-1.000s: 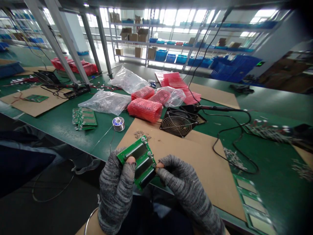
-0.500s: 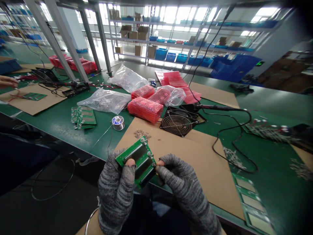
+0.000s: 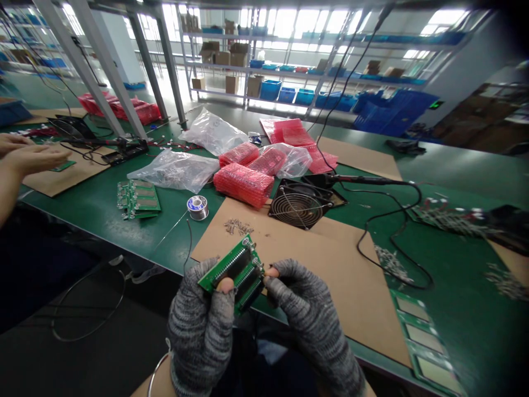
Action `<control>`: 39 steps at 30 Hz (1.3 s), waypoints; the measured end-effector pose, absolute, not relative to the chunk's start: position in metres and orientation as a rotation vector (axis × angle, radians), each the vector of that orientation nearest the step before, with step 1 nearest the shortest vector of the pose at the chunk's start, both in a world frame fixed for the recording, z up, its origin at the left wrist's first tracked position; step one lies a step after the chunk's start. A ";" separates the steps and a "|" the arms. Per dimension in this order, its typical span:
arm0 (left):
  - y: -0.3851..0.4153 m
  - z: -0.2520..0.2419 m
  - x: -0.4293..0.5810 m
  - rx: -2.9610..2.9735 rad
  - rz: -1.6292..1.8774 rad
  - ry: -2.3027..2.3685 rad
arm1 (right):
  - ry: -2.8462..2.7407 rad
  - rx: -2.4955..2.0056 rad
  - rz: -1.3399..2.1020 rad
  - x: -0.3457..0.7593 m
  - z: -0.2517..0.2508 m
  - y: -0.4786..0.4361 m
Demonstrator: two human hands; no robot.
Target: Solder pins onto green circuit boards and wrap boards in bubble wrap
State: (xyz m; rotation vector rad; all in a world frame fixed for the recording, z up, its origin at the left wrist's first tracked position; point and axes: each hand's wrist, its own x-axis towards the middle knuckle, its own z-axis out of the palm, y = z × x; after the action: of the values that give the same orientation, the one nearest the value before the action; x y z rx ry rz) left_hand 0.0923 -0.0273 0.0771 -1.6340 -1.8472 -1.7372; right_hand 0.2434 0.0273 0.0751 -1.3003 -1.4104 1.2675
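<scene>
- Tipping further edge-on in the head view, the green circuit board (image 3: 231,270) shows less of its face than half a second ago; its dark strips look foreshortened.
- The left hand (image 3: 200,322) holds the board in the air before the brown cardboard (image 3: 314,281), thumb on the face, fingers behind.
- The right hand (image 3: 312,309) is pinched narrow on the board's right edge — whether a small piece also sits between thumb and finger cannot be made out.
- Both grips look much as they did, so the turn seems a change of angle within the same handling, not a release.
- At far left, a co-worker's hands (image 3: 37,158) now reach over another board; only one showed there a moment ago. They are well apart from this work.
- On the bench (image 3: 97,220), the solder spool (image 3: 200,214) and metal bits (image 3: 238,226) appear undisturbed.
</scene>
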 end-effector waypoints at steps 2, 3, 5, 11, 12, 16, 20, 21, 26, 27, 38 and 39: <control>-0.027 0.077 0.093 -1.645 -1.747 -1.849 | -1.413 -1.294 1.269 0.244 0.075 0.028; -0.028 0.077 0.093 -1.644 -1.747 -1.853 | -1.415 -1.294 1.271 0.244 0.075 0.028; -0.028 0.076 0.094 -1.626 -1.741 -1.868 | -1.415 -1.297 1.277 0.244 0.074 0.029; -0.026 0.075 0.098 -1.569 -1.667 -1.820 | -1.380 -1.245 1.280 0.241 0.070 0.029; -0.026 0.074 0.098 -1.572 -1.639 -1.796 | -1.370 -1.238 1.274 0.240 0.070 0.028; -0.027 0.071 0.098 -1.569 -1.661 -1.777 | -1.346 -1.225 1.225 0.239 0.071 0.027; -0.026 0.068 0.097 -1.531 -1.614 -1.779 | -1.374 -1.207 1.170 0.241 0.074 0.027; -0.025 0.069 0.097 -1.523 -1.589 -1.760 | -1.378 -1.204 1.156 0.241 0.075 0.027; -0.025 0.076 0.098 -1.489 -1.562 -1.762 | -1.364 -1.211 1.099 0.244 0.077 0.024; -0.026 0.078 0.098 -1.481 -1.565 -1.776 | -1.364 -1.212 1.098 0.244 0.078 0.024; -0.029 0.081 0.108 -1.417 -1.650 -1.826 | -1.382 -1.215 1.046 0.244 0.076 0.022; -0.030 0.080 0.109 -1.418 -1.682 -1.830 | -1.388 -1.214 1.043 0.244 0.075 0.022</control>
State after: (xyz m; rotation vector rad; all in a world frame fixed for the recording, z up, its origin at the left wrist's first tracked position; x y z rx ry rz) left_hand 0.1087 -0.0298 0.0800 -1.4184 -1.8301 -1.6823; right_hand 0.2440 0.0215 0.0751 -1.2140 -1.3877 1.0427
